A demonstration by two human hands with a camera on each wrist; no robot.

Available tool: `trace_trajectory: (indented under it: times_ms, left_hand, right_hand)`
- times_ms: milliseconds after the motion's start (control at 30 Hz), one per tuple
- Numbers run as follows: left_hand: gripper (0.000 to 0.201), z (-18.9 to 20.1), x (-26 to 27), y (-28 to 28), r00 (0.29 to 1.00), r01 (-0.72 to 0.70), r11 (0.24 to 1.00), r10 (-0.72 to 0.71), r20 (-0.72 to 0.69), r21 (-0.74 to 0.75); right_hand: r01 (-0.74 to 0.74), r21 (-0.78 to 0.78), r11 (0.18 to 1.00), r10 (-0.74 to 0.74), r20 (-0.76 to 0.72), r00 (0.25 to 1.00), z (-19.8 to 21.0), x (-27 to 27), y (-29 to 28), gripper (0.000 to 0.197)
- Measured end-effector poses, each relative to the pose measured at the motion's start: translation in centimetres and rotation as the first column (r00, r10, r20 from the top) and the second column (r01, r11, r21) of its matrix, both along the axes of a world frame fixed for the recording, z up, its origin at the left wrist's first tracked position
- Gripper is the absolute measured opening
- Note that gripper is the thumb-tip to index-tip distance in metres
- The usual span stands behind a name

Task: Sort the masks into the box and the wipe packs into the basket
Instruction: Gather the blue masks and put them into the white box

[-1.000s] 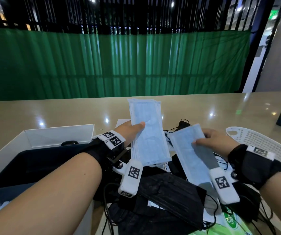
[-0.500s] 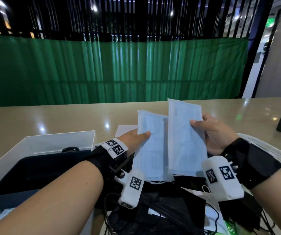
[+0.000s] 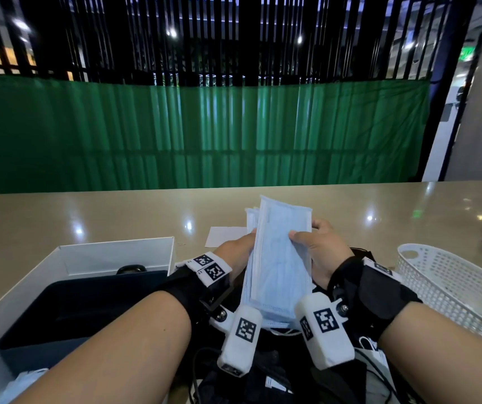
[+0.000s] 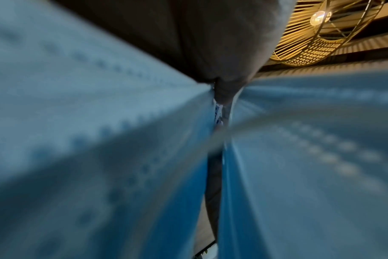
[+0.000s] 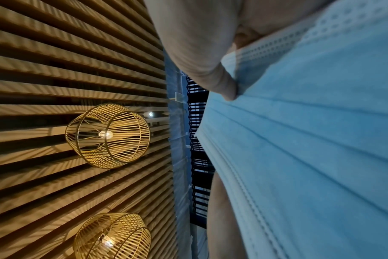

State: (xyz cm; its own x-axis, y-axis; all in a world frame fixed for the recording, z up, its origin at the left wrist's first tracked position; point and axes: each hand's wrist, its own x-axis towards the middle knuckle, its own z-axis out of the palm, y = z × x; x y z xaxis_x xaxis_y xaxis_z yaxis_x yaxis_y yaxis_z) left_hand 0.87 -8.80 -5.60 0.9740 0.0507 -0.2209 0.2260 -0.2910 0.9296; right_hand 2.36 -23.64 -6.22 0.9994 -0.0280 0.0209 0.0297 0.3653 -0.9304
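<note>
left hand (image 3: 235,255) fingers hidden behind blue masks (image 3: 280,266)

Pleated cloth masks (image 3: 280,258), glossy smooth table (image 3: 88,217), perforated plastic basket (image 3: 455,284).

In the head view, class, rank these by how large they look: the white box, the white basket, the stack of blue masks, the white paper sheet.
1. white box
2. white basket, cut off by the frame edge, so unsure
3. stack of blue masks, raised nearer the camera
4. white paper sheet, partly hidden
</note>
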Motion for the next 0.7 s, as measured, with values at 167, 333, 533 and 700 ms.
trace_trajectory:
  times_ms: [167, 333, 533, 700]
  left_hand:
    - [0.077, -1.0, 1.0, 0.2, 1.000, -0.003, 0.999, 0.003, 0.004, 0.034]
    - [0.099, -0.8, 1.0, -0.2, 0.966, 0.255, 0.951, -0.257, -0.014, 0.176]
    - [0.047, -1.8, 1.3, 0.6, 0.875, 0.451, 0.880, -0.469, 0.118, 0.150]
    - [0.017, -1.7, 2.1, 1.1, 0.933, 0.296, 0.947, -0.315, 0.176, 0.129]
  right_hand:
    - [0.035, -0.023, 0.999, -0.035, 0.014, 0.999, -0.3, -0.1, -0.7, 0.034]
    - [0.045, -0.186, 0.981, -0.035, 0.054, 0.998, -1.1, -0.1, -0.7, 0.032]
    - [-0.059, -0.362, 0.930, 0.098, 0.092, 0.991, -1.7, -0.2, -1.2, 0.039]
    - [-0.005, -0.248, 0.969, 0.033, 0.111, 0.993, -1.9, 0.2, -3.2, 0.019]
